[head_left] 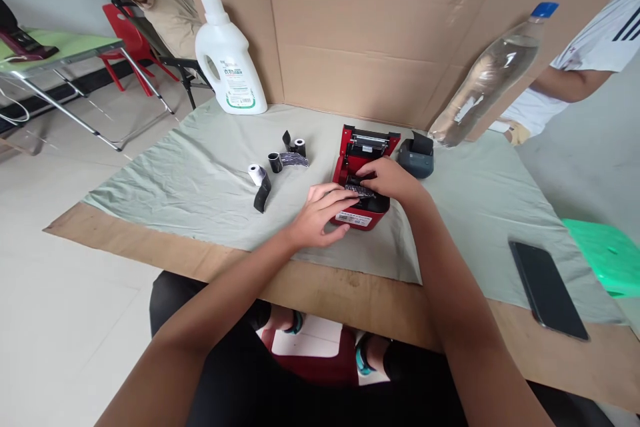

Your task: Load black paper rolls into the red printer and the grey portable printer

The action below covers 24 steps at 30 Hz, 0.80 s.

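A small red receipt printer [363, 177] stands with its lid open on the pale green cloth [200, 180]. My left hand [323, 214] rests against its front left side, fingers curled round the casing. My right hand [390, 177] reaches into the open paper bay, its fingers pinched on a dark strip or roll that I cannot make out clearly. To the left lie several small paper rolls: a white one [257, 174], a black one [275, 161] and another with a loose patterned strip [296, 155].
A dark second printer [417, 157] sits right of the red one. A white detergent jug [229, 60] stands back left; a clear water bottle [487, 77] leans against the cardboard wall. A black phone [547, 290] lies front right. Other people sit behind.
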### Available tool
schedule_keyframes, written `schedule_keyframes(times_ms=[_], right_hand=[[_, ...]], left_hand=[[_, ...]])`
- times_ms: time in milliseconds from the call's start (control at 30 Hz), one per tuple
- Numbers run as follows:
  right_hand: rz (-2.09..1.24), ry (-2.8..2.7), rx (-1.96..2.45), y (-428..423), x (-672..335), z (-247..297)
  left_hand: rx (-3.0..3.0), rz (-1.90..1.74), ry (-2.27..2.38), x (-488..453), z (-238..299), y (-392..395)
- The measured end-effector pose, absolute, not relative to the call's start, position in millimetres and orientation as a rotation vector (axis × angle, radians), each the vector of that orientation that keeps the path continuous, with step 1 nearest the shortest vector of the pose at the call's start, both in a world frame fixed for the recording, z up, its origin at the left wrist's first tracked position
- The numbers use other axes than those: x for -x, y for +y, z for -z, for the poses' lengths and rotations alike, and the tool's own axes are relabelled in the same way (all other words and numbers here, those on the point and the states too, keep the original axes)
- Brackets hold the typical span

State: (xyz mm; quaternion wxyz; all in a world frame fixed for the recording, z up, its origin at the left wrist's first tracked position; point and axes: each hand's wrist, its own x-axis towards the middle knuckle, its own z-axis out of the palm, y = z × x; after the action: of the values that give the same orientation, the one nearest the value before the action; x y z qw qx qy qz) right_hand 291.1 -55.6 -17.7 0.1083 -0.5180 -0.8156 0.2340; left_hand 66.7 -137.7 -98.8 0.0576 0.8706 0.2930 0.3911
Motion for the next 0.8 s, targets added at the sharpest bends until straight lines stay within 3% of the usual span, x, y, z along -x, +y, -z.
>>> schedule_keyframes(times_ms=[367,500,800], right_hand=[[-0.691,-1.889,1.547,-79.6,-341.2,-32.8],[-0.623,-1.630,1.428,-71.8,-346.8,-27.7],[-0.500,-1.719,1.395,-61.4,-315.8,-9.1]], left_hand=[[-2.714,-1.258,0.820,-67.0,95.2,-143.2],[-2.706,-1.225,0.854,-67.9,96.0,-144.2],[-2.686,-1.319,0.849,-64.8,97.5,-144.3]])
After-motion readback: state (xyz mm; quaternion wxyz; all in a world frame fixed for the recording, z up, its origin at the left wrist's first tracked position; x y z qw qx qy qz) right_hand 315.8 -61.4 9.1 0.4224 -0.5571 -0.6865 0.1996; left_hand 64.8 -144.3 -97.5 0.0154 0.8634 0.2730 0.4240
